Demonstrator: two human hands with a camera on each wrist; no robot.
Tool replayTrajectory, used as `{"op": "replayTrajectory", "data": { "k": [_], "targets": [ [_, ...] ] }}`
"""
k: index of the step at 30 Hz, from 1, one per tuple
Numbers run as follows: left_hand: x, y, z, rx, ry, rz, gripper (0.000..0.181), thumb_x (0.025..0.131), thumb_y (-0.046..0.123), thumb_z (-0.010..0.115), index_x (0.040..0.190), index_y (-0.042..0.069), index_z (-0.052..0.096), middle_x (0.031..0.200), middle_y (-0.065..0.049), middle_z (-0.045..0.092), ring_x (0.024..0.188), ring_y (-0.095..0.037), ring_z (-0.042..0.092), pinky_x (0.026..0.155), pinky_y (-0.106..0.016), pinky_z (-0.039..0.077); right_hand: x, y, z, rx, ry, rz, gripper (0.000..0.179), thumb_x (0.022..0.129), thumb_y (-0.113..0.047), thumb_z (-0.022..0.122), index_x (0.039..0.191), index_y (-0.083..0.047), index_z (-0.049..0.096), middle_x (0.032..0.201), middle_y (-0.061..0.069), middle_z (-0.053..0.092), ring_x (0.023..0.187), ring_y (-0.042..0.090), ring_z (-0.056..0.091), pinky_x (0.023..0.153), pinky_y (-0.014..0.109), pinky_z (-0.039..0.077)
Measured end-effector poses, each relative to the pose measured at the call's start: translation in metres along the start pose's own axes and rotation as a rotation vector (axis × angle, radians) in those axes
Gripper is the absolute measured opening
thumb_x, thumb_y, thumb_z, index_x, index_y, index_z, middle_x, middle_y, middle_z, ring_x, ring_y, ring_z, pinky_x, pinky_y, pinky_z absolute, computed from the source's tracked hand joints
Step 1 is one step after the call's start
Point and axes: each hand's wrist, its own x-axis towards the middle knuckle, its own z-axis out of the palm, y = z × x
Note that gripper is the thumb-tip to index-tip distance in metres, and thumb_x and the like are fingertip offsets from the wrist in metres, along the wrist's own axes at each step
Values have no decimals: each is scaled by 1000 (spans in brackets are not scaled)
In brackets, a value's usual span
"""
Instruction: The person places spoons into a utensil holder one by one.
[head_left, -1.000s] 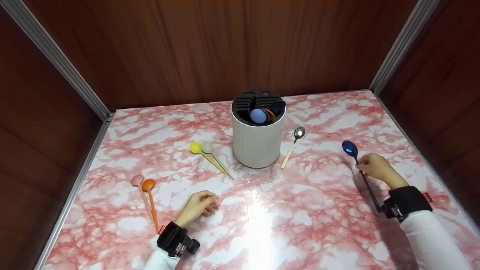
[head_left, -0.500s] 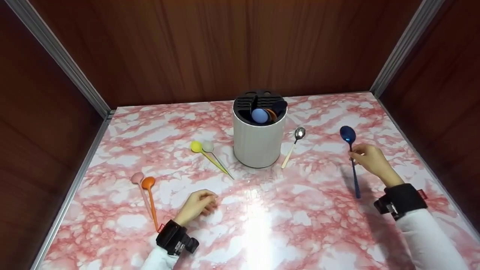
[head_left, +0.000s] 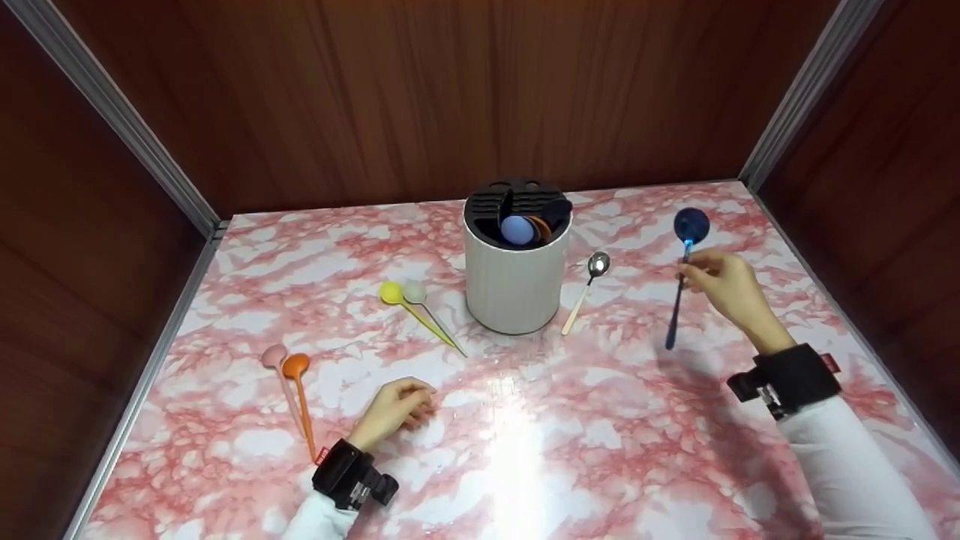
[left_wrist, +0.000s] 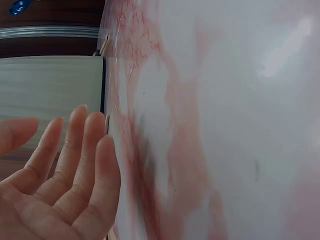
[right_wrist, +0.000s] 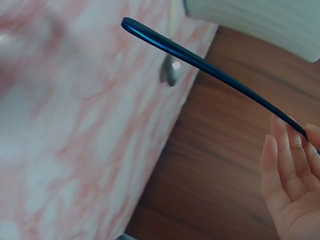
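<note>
My right hand point(head_left: 724, 289) pinches a shiny blue spoon point(head_left: 691, 226) by its handle, close below the bowl. The spoon is raised over the right side of the table, bowl up, and its long handle point(right_wrist: 200, 62) crosses the right wrist view. My left hand point(head_left: 394, 411) rests near the front of the table, fingers relaxed and holding nothing; the left wrist view shows its loosely bent fingers point(left_wrist: 75, 150). At the back middle stands a white cylindrical utensil holder point(head_left: 516, 292) with a black slotted top. A light blue round utensil end point(head_left: 517, 230) and an orange one show in its opening.
A silver spoon with a cream handle point(head_left: 577, 307) lies right of the holder. Left of it lie a yellow spoon point(head_left: 391, 292) and a pale grey spoon point(head_left: 415, 292). Farther left are a pink spoon point(head_left: 274, 356) and an orange spoon point(head_left: 296, 365). Wooden panels point(head_left: 480, 97) wall the table.
My right hand has lifted the blue spoon off the right side of the table and moved it up, away from me and slightly left. My left hand has stayed put.
</note>
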Motion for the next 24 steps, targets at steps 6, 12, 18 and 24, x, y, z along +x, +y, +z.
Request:
{"op": "replayTrajectory", "data": {
  "k": [6, 12, 18, 24],
  "targets": [
    [2, -5, 0, -5, 9, 0, 28, 95, 12, 57, 106, -14, 59, 86, -16, 68, 67, -18, 63, 57, -25, 51, 7, -20, 8, 20, 23, -34, 21, 94, -2, 60, 102, 17, 63, 93, 29, 66, 67, -8, 58, 63, 11, 49],
    [1, -3, 0, -12, 17, -3, 28, 95, 12, 57, 106, -14, 59, 86, -13, 68, 67, -18, 63, 56, -25, 51, 16, -37, 13, 9, 18, -55, 19, 93, -2, 61, 100, 16, 65, 93, 27, 67, 67, -7, 58, 64, 12, 49],
    [3, -7, 0, -1, 19, -5, 27, 96, 10, 55, 106, -15, 59, 86, -15, 68, 68, -25, 64, 59, -32, 54, 25, -61, 17, 53, 5, -99, 19, 93, 1, 60, 100, 19, 63, 94, 32, 66, 66, -7, 58, 64, 11, 49],
    [5, -8, 0, 5, 17, 2, 27, 97, 9, 54, 106, -15, 59, 86, -13, 68, 69, -27, 64, 59, -34, 54, 39, -88, 21, 105, 46, -153, 16, 91, 6, 60, 98, 20, 62, 92, 28, 67, 66, -5, 58, 65, 12, 49]
  ]
}}
